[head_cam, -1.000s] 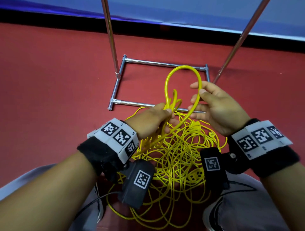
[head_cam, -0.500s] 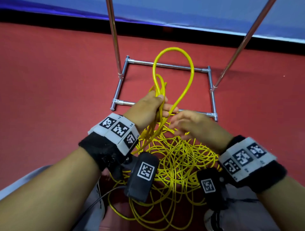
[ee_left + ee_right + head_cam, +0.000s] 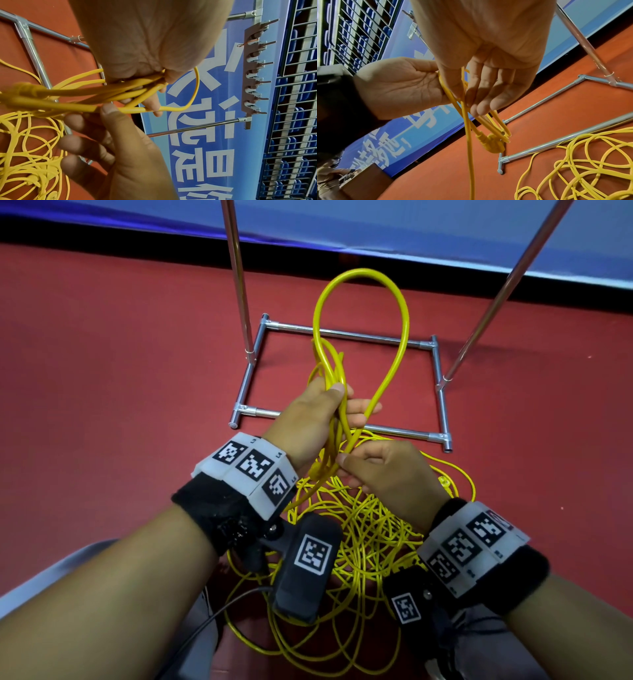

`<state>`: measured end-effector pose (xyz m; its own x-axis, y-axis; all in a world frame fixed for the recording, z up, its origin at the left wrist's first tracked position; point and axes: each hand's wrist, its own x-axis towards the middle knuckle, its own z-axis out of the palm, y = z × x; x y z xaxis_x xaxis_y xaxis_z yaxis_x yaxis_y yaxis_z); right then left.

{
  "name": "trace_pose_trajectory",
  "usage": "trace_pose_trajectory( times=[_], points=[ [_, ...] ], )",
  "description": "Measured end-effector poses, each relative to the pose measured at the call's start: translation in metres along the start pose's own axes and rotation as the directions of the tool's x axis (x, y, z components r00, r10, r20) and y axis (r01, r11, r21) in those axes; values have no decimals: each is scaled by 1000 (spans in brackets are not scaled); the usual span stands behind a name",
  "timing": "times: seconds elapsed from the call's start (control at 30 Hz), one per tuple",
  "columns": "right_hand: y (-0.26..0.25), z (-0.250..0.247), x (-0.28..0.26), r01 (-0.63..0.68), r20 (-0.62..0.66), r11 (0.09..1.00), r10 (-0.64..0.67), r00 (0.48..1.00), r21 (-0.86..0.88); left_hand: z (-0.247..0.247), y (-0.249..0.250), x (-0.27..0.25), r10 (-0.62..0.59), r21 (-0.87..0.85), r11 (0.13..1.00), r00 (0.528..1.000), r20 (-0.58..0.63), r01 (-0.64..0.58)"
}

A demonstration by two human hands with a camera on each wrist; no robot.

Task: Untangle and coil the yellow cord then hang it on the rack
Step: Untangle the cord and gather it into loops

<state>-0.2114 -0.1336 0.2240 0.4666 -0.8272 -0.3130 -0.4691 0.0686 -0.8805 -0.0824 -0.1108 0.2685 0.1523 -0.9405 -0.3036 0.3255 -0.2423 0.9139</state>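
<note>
The left hand (image 3: 310, 419) grips several loops of the thin yellow plastic cord (image 3: 394, 361); the right hand (image 3: 387, 470) pinches one strand below it.

Red floor (image 3: 102, 371) under me. On it sits the silver rectangular base of the rack (image 3: 342, 333), two poles rising from it. My yellow cord (image 3: 370, 529) lies tangled in a loose pile on the floor, just in front of the base's near bar.
</note>
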Motion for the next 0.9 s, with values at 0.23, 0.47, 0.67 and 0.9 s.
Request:
trace_pose_trajectory(
  times=[0.23, 0.47, 0.67, 0.9],
  points=[
    [2, -17, 3, -116, -18, 991, 118, 993, 73, -10, -3, 3, 32, 125, 992, 998, -45, -27],
    [4, -46, 10, -198, -107, 916, 249, 963, 348, -18, -4, 9, 102, 185, 979, 992, -79, -86],
    [24, -72, 23, -109, -384, 993, 84, 919, -46, -21, 1, 11, 142, 177, 977, 984, -105, -122],
    [26, -71, 11, 20, -239, 810, -197, 951, -586, -19, 11, 7, 234, 82, 971, 966, -111, -226]
  ],
)
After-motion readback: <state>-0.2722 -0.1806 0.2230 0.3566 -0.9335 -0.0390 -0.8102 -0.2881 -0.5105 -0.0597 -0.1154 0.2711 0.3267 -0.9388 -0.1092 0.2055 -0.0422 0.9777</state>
